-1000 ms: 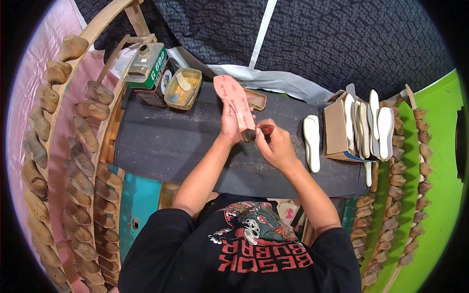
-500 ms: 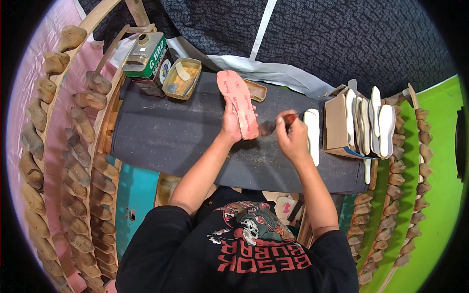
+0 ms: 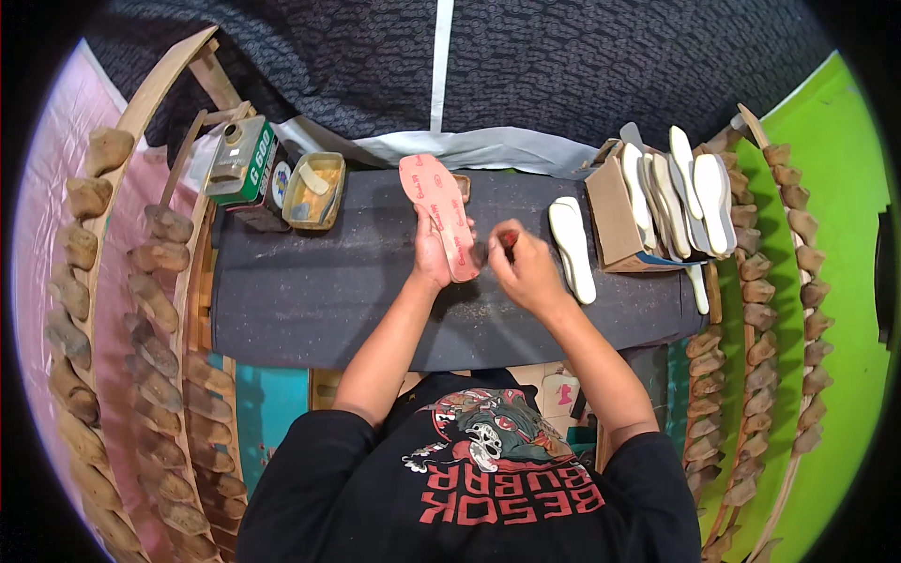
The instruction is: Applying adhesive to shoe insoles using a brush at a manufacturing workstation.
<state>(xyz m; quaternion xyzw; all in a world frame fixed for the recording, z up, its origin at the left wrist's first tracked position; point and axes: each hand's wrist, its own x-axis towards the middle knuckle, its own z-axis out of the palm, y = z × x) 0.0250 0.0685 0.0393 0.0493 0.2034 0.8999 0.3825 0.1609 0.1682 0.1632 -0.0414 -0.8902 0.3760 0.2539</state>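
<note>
My left hand (image 3: 431,255) holds a pinkish-red shoe insole (image 3: 437,208) upright above the dark table, its printed face toward me. The thumb lies along the insole's left side, and fingertips show at its right edge. My right hand (image 3: 527,274) is closed around a red-handled brush (image 3: 481,254), whose dark end is smeared by motion. That end is at the lower right edge of the insole; whether it touches cannot be told. Just right of my right hand, white insoles (image 3: 572,246) lie stacked on the table.
A cardboard box (image 3: 621,218) full of white insoles stands at the right. A metal can (image 3: 241,174) and a yellowish tub (image 3: 319,183) with a scraper-like piece stand far left. Behind the held insole is a small brown tray (image 3: 464,184). Racks of wooden shoe lasts (image 3: 150,298) flank both sides.
My right hand has brought the brush closer to the insole's lower right edge. My left hand still holds the insole. The whole view has shifted.
</note>
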